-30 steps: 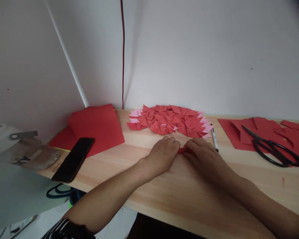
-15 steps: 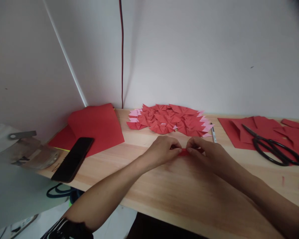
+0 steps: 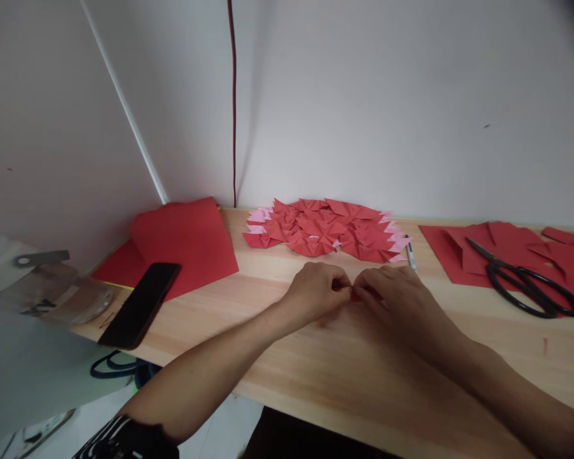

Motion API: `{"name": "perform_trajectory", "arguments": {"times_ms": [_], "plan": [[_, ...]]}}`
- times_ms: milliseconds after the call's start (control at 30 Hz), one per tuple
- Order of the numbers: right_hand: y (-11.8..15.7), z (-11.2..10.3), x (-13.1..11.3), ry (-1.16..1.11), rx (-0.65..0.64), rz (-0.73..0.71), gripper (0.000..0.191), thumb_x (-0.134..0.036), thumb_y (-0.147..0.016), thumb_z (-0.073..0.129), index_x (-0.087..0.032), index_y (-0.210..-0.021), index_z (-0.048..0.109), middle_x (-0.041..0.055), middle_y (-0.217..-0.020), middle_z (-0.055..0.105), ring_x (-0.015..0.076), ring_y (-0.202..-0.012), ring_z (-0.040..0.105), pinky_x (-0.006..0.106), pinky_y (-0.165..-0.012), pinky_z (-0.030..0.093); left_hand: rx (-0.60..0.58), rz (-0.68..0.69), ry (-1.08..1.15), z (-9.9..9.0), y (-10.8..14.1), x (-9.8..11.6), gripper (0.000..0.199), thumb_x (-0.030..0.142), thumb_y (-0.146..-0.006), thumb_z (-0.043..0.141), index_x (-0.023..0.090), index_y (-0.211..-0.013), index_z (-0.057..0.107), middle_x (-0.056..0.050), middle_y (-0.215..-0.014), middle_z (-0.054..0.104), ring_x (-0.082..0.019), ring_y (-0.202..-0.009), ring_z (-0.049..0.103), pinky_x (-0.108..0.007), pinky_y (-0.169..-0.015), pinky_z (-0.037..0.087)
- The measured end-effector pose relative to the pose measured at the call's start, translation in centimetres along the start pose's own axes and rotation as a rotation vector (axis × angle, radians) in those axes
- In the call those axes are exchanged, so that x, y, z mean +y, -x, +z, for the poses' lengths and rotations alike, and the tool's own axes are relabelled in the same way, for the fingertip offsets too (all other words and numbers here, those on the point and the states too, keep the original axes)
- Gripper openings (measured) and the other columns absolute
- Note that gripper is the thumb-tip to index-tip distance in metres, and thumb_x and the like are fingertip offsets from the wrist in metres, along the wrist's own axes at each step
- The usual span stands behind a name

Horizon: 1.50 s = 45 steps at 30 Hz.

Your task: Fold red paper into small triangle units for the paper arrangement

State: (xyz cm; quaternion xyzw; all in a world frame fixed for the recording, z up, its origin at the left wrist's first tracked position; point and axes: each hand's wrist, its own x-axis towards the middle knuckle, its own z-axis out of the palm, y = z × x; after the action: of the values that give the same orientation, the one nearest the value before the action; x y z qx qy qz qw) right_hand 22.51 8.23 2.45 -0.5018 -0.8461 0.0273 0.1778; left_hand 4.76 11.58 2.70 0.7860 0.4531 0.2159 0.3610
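A small piece of red paper (image 3: 357, 296) sits between my hands, mostly covered by the fingers. My left hand (image 3: 319, 285) pinches its left end with thumb and forefinger. From the other side, my right hand (image 3: 393, 295) grips it, the fingertips meeting those of the left. Both hands rest just above the wooden table (image 3: 287, 370). Behind them lies a pile of folded red paper pieces (image 3: 323, 226), with pink folded pieces (image 3: 396, 239) along its edges.
Right of the pile is a pen (image 3: 411, 257). Black-handled scissors (image 3: 526, 280) lie on red paper sheets (image 3: 452, 255). At left, a phone (image 3: 141, 306) overlaps larger red sheets (image 3: 186, 242), near a clear plastic jug (image 3: 71, 296). A dark cord (image 3: 233, 102) hangs down the wall.
My right hand has shifted slightly left and turned more over the paper, bringing the fingertips of both hands together. Less of the red paper shows now.
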Motion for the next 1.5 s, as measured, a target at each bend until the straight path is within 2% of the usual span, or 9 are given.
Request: {"name": "perform_trajectory", "arguments": {"times_ms": [233, 400, 567, 833, 967, 1033, 1133, 1300, 1500], "plan": [[-0.4, -0.6, 0.1, -0.158, -0.081, 0.076, 0.023, -0.017, -0.087, 0.043, -0.023, -0.079, 0.064, 0.0003, -0.071, 0.068, 0.0182, -0.066, 0.059, 0.033, -0.068, 0.038, -0.012, -0.02, 0.085, 0.0, -0.1, -0.3, 0.016, 0.022, -0.069, 0.055, 0.015, -0.071, 0.069, 0.0, -0.065, 0.065, -0.012, -0.062, 0.056, -0.021, -0.054, 0.036], [-0.5, -0.6, 0.0, -0.096, -0.049, 0.026, 0.025, -0.017, -0.088, 0.041, -0.021, -0.078, 0.064, 0.002, -0.073, 0.067, 0.0192, -0.068, 0.058, 0.036, -0.074, 0.038, -0.029, -0.025, 0.074, -0.1, 0.0, -0.2, 0.015, 0.019, -0.069, 0.054, 0.014, -0.07, 0.068, 0.0, -0.063, 0.064, -0.012, -0.061, 0.054, -0.021, -0.054, 0.036], [-0.8, -1.5, 1.3, -0.341, -0.12, 0.191, 0.017, -0.026, -0.083, 0.049, -0.023, -0.074, 0.063, -0.0012, -0.068, 0.066, 0.0166, -0.065, 0.058, 0.029, -0.062, 0.041, -0.069, -0.054, 0.242, -0.4, -0.3, -0.6, 0.014, 0.023, -0.07, 0.056, 0.013, -0.069, 0.066, 0.001, -0.061, 0.061, -0.009, -0.056, 0.05, -0.019, -0.052, 0.035], [-0.8, -2.1, 2.5, -0.413, -0.044, 0.223, 0.016, -0.035, -0.086, 0.053, -0.024, -0.082, 0.063, -0.0007, -0.078, 0.066, 0.016, -0.071, 0.057, 0.029, -0.066, 0.043, -0.223, -0.121, 0.489, -1.0, -0.4, -0.6, 0.017, 0.023, -0.073, 0.06, 0.012, -0.08, 0.07, -0.001, -0.065, 0.064, -0.008, -0.055, 0.053, -0.018, -0.051, 0.037], [-1.1, -1.9, 2.8, -0.574, 0.145, 0.333, 0.028, -0.044, -0.087, 0.049, -0.024, -0.103, 0.059, 0.0053, -0.095, 0.068, 0.0189, -0.08, 0.061, 0.031, -0.067, 0.046, -0.144, -0.173, 0.628, -0.7, -0.2, -0.2, 0.016, 0.023, -0.073, 0.063, 0.011, -0.082, 0.07, -0.003, -0.072, 0.068, -0.01, -0.06, 0.059, -0.021, -0.058, 0.045], [-1.2, -1.8, 2.9, -0.6, 0.161, 0.394, 0.034, -0.051, -0.089, 0.042, -0.023, -0.092, 0.062, 0.0045, -0.084, 0.066, 0.0181, -0.072, 0.059, 0.03, -0.062, 0.045, -0.098, -0.174, 0.744, -0.6, -0.1, 0.1, 0.015, 0.023, -0.074, 0.064, 0.013, -0.083, 0.07, -0.003, -0.075, 0.069, -0.011, -0.065, 0.062, -0.023, -0.064, 0.048], [-1.2, -1.2, 2.5, -0.617, 0.074, 0.439, 0.042, -0.056, -0.087, 0.044, -0.021, -0.069, 0.058, 0.0011, -0.064, 0.058, 0.015, -0.06, 0.052, 0.029, -0.057, 0.041, -0.064, -0.159, 0.849, -0.3, 0.0, 0.4, 0.015, 0.023, -0.076, 0.064, 0.014, -0.086, 0.071, -0.004, -0.079, 0.07, -0.014, -0.073, 0.065, -0.026, -0.072, 0.05], [-1.0, -0.8, 1.5, -0.728, 0.016, 0.429, 0.036, -0.054, -0.083, 0.053, -0.019, -0.072, 0.057, -0.0012, -0.064, 0.052, 0.013, -0.059, 0.046, 0.026, -0.054, 0.038, -0.082, -0.213, 0.89, 0.1, 0.0, 0.7, 0.011, 0.02, -0.074, 0.065, 0.011, -0.079, 0.069, -0.006, -0.077, 0.071, -0.013, -0.069, 0.065, -0.027, -0.072, 0.05], [-1.1, -1.7, 1.5, -0.616, -0.062, 0.311, 0.03, -0.045, -0.086, 0.051, -0.02, -0.069, 0.056, -0.0016, -0.063, 0.051, 0.0129, -0.06, 0.047, 0.025, -0.055, 0.039, -0.206, -0.269, 0.963, -0.1, 0.3, 1.1, 0.012, 0.021, -0.074, 0.065, 0.01, -0.077, 0.067, -0.007, -0.073, 0.07, -0.015, -0.066, 0.066, -0.03, -0.071, 0.051]]}}
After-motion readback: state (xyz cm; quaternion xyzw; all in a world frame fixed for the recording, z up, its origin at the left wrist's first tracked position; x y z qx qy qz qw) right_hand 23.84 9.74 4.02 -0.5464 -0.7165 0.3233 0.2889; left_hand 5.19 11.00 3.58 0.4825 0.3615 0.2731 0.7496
